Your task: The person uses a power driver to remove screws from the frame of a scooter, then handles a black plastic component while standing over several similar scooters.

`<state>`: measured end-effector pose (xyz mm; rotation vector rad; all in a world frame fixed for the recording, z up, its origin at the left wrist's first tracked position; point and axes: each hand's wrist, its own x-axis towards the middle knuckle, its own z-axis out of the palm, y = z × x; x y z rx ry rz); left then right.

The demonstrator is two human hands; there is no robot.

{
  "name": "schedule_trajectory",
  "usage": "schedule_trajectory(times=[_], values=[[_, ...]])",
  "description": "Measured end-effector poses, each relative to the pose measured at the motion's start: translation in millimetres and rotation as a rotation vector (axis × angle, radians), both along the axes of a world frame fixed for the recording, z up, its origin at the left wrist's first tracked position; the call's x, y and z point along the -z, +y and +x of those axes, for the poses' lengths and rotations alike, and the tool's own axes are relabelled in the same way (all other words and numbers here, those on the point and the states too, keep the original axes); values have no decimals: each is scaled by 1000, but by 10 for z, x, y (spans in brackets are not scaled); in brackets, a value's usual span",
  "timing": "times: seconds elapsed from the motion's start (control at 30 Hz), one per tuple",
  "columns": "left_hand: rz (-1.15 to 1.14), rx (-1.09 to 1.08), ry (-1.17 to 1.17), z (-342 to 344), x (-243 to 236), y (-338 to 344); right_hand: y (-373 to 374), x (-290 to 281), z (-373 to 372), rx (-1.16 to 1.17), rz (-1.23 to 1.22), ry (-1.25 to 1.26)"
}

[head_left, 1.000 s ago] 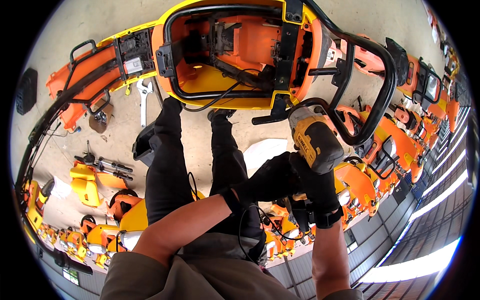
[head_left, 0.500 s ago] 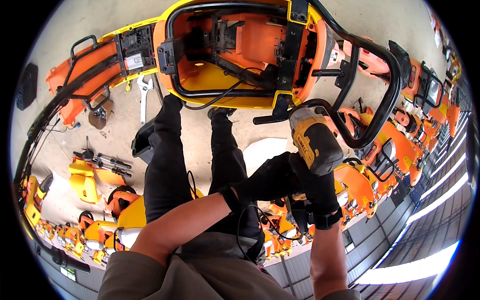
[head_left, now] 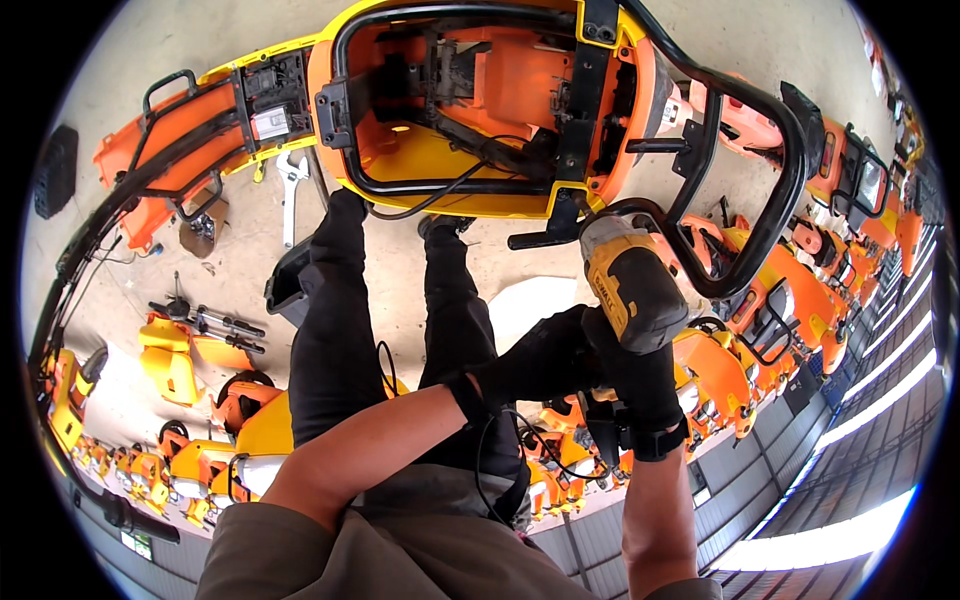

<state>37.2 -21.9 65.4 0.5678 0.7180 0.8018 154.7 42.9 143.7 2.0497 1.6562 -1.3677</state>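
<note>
One power tool (head_left: pixel 632 288) stands nose-first at the scooter body's (head_left: pixel 470 209) black tube frame (head_left: pixel 745 268), gripped by the gloved right hand (head_left: pixel 635 372), forearm straight ahead. The left hand (head_left: pixel 540 362), forearm angled across, meets the right; its grasp is hidden. One adjustable wrench (head_left: pixel 290 205) lies on the pale floor (head_left: pixel 235 285) of a metal-walled hall (head_left: pixel 745 480).

Two gloved hands (head_left: pixel 540 362) and one impact wrench (head_left: pixel 640 285) are showing. One adjustable wrench (head_left: pixel 290 208) and two trousered legs (head_left: pixel 335 320) are appearing.

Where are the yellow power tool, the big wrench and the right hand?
Yellow power tool (head_left: pixel 634 288), head view: on its body.
Big wrench (head_left: pixel 289 212), head view: on its handle.
Right hand (head_left: pixel 634 374), head view: on its gloved middle.
</note>
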Motion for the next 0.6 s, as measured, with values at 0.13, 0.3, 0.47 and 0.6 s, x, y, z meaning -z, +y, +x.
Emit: schedule_trajectory(times=[0.13, 0.3, 0.47, 0.6], values=[[16, -90, 4, 34, 4, -21, 9, 2, -7, -45, 28, -51], [46, -64, 60, 76, 25, -37, 1, 3, 19, 31, -37, -58], [84, -16, 71, 104, 52, -61, -9, 3, 41, -160, 126, -32], [201, -67, 119, 219, 119, -92, 103, -35, -13, -417, 118, -78]])
